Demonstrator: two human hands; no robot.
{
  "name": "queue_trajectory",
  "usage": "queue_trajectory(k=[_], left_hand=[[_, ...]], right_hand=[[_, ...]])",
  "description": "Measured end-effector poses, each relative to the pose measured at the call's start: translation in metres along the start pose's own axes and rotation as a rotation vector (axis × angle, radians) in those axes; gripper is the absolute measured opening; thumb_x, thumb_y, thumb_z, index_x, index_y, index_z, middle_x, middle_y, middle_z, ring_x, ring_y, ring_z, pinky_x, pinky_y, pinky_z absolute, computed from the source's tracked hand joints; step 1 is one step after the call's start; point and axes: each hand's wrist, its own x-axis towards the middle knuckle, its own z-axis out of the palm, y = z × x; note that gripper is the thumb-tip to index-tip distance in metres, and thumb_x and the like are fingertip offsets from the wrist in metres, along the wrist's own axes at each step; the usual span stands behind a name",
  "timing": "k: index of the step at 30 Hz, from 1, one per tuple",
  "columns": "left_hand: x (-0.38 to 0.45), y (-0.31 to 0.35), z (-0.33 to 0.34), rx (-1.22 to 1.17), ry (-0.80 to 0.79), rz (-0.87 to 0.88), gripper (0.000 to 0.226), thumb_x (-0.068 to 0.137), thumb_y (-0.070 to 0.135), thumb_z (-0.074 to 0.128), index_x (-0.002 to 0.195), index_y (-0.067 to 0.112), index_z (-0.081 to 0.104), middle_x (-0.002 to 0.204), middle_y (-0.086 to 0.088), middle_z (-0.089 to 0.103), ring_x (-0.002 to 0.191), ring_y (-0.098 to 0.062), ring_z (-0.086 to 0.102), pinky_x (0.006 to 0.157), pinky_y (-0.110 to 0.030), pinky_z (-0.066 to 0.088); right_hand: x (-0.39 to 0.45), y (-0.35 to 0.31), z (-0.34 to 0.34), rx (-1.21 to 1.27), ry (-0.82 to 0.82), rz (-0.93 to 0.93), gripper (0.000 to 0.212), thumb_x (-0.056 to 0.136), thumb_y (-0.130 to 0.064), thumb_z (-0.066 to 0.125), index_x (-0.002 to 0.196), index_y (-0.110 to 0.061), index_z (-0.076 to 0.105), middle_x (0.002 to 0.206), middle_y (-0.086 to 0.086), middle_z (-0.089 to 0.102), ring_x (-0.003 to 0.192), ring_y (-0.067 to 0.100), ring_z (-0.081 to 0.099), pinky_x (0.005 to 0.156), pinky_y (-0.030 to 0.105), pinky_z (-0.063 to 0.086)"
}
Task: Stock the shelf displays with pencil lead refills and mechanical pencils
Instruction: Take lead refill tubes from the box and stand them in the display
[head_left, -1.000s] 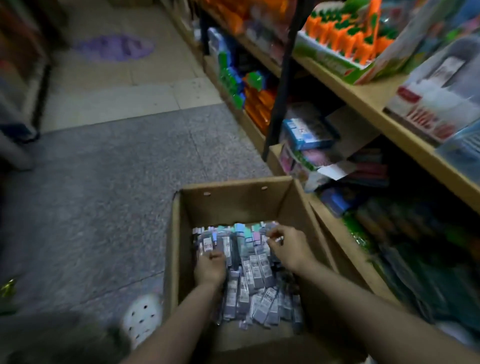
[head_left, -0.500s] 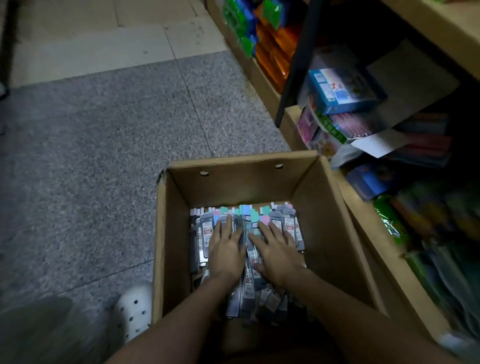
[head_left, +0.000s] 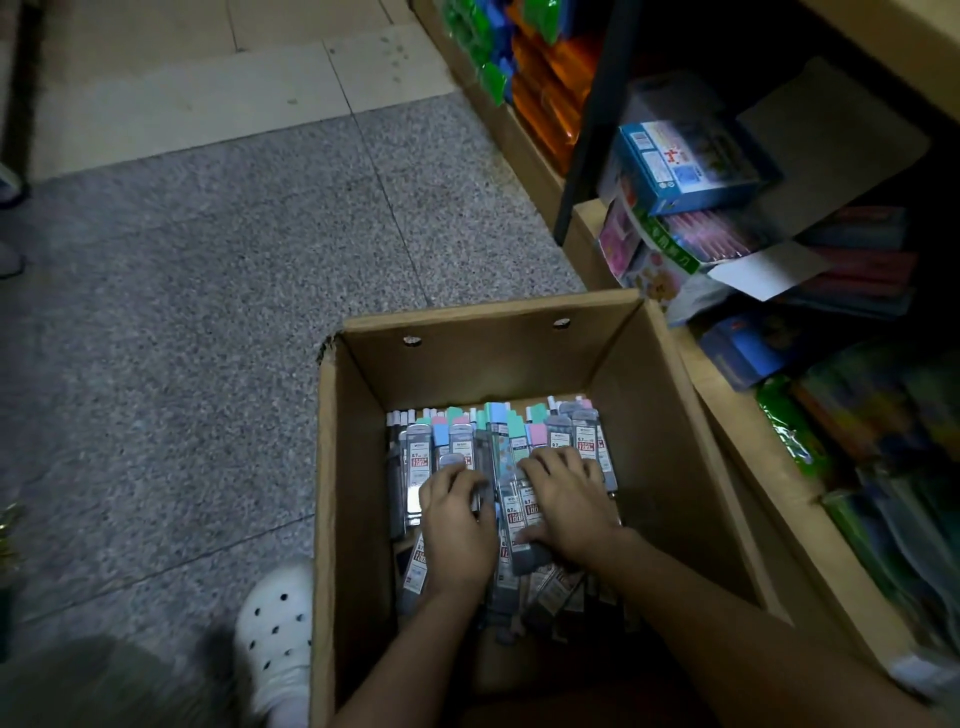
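A: From the head camera, where did the refills lie?

B: The lead refill cases (head_left: 498, 467) lay packed in the bottom of the cardboard box (head_left: 332, 467) on the floor, directly under both hands. Their long axes ran away from the person, coloured caps toward the far wall.

A: And the hands?

B: The left hand (head_left: 457, 525) had its fingers curled over cases on the left of the pile, seemingly gathering them. The right hand (head_left: 566, 504) lay over the middle cases, fingers bent around them, thumb low at their near ends.

A: Which way would they go next?

B: Judging by the layout, up and right: the shelf (head_left: 753, 467) stood just beside the box's right wall, so the right hand was nearer.
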Motion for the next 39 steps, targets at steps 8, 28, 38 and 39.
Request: queue_trajectory(k=[8,28,38,39], left_hand=[[0.007,0.010,0.008,-0.576,-0.127,-0.305,0.017,0.100,0.014,0.050,0.113,0.014,0.061,0.099,-0.004,0.067,0.089,-0.017,0.061,0.072,-0.020,0.048],[0.029,-0.005,0.014,-0.822,-0.084,-0.498,0.018,0.100,0.005,0.045,0.103,0.022,0.049,0.095,-0.006,0.070,0.074,-0.016,0.068,0.063,-0.034,0.052],[0.029,-0.004,0.013,-0.772,-0.114,-0.493,0.021,0.102,0.006,0.038,0.113,0.023,0.046,0.098,-0.008,0.063,0.084,-0.023,0.062,0.068,-0.033,0.047],[0.029,-0.002,0.011,-0.771,-0.121,-0.490,0.024,0.103,0.006,0.036,0.122,0.018,0.043,0.099,-0.008,0.062,0.085,-0.023,0.062,0.070,-0.033,0.047]], right_hand=[[0.009,0.013,-0.014,0.610,0.183,-0.007,0.028,0.084,-0.025,0.073,0.101,-0.031,0.053,0.086,-0.015,0.060,0.082,0.001,0.056,0.073,0.029,0.040],[0.071,0.015,-0.027,-0.059,-0.071,0.072,0.088,0.072,-0.053,0.077,0.146,-0.031,0.035,0.141,0.009,0.034,0.131,0.031,0.027,0.108,0.044,0.024],[0.063,0.016,-0.042,0.616,0.066,-0.028,0.036,0.081,-0.008,0.075,0.099,-0.023,0.047,0.074,-0.007,0.052,0.066,0.008,0.048,0.066,0.026,0.034],[0.056,0.017,-0.044,0.665,0.103,-0.031,0.031,0.083,-0.006,0.072,0.100,-0.021,0.050,0.073,-0.003,0.053,0.063,0.008,0.048,0.063,0.025,0.036]])
